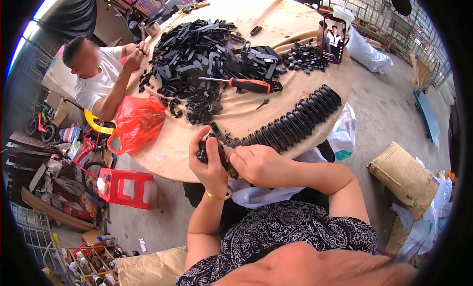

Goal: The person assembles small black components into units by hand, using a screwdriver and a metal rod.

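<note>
At the near edge of the round table, my left hand is closed round a black plastic piece, its thumb and fingers pointing up. My right hand presses against the same work from the right, fingers curled in; what lies between them is hidden. A curved row of joined black plastic chain links runs from beside my hands toward the right side of the table. Beyond it lies a screwdriver with an orange and black handle. A small dark screw-like piece rests near it.
A large heap of loose black plastic parts covers the table's middle; smaller pieces form another pile. A phone stands upright at the right. A red plastic bag hangs by the left edge, near a co-worker and red stool.
</note>
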### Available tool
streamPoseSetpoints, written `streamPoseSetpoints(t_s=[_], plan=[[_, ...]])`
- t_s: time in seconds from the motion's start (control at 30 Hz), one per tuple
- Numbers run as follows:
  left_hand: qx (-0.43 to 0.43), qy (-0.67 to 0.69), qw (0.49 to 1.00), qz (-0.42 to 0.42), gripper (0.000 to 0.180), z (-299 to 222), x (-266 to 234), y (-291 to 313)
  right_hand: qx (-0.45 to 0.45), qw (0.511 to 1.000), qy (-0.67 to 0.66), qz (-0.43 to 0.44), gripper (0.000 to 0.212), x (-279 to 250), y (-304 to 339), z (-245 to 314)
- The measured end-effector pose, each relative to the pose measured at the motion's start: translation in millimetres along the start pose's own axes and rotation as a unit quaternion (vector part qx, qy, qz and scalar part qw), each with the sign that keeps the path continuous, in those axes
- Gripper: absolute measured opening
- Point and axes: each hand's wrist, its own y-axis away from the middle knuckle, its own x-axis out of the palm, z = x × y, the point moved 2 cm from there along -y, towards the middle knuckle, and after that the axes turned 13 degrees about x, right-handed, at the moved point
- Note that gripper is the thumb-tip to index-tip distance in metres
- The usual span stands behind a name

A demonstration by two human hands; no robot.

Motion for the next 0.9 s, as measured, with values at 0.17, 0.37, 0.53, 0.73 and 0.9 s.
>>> streamPoseSetpoints(t_s=[0.17,0.37,0.53,0.73,0.9], plan=[[0.016,0.031,0.997,-0.062,0.023,-0.7,4.7,-2.8,0.051,0.998,-0.049,0.005,0.047,3.4,7.3,9.6],[-0.032,0.061,0.996,-0.064,0.025,-12.2,-2.8,7.0,0.121,0.974,-0.185,0.047,0.053,-7.4,7.4,3.7],[0.220,-0.088,0.901,0.362,0.032,-16.2,-14.2,52.6,0.221,0.955,-0.191,-0.053,0.010,-19.1,-11.7,-52.2],[0.238,-0.246,0.723,0.600,0.045,58.9,-3.0,118.0,0.134,0.982,-0.064,0.113,0.011,30.6,-54.7,-47.2],[0.217,-0.274,0.735,0.581,0.061,68.7,-8.0,120.9,0.133,0.965,0.114,0.194,0.014,68.4,-83.1,-73.8]])
